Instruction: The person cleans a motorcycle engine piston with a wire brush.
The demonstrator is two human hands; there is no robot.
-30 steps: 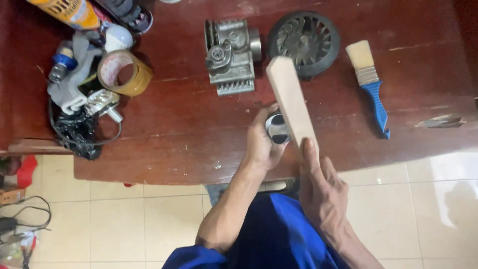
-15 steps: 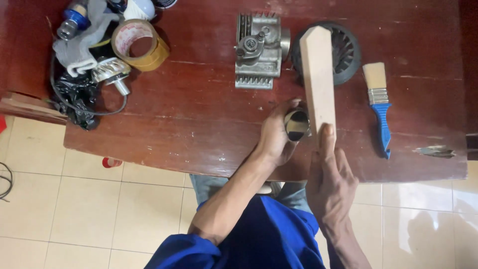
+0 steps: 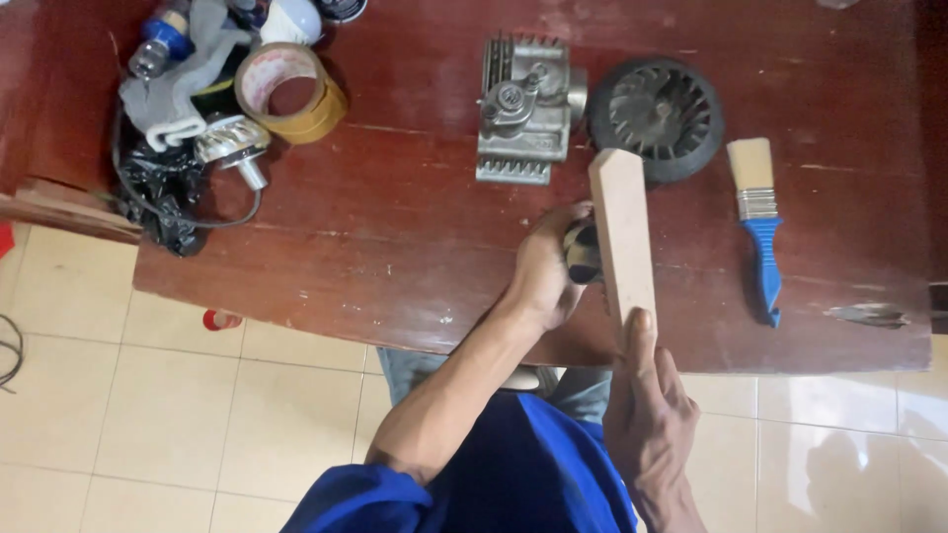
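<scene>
Left hand [image 3: 545, 268] grips small dark metal cylinder [image 3: 583, 252] on red-brown wooden worktop [image 3: 395, 227]; right hand [image 3: 647, 415] grasps pale wooden block [image 3: 622, 232] raised beside it, strike apparently pending.

Dark red-brown wooden table [image 3: 395, 227], top scratched & worn, paint chipped along near edge. Floor [image 3: 178, 424]: pale cream glazed tiles w/ thin grout lines, soft glare at lower right. Black cable [image 3: 10, 350] on floor at left edge. Small red object [image 3: 219, 320] under table edge. Light even, diffuse.
</scene>
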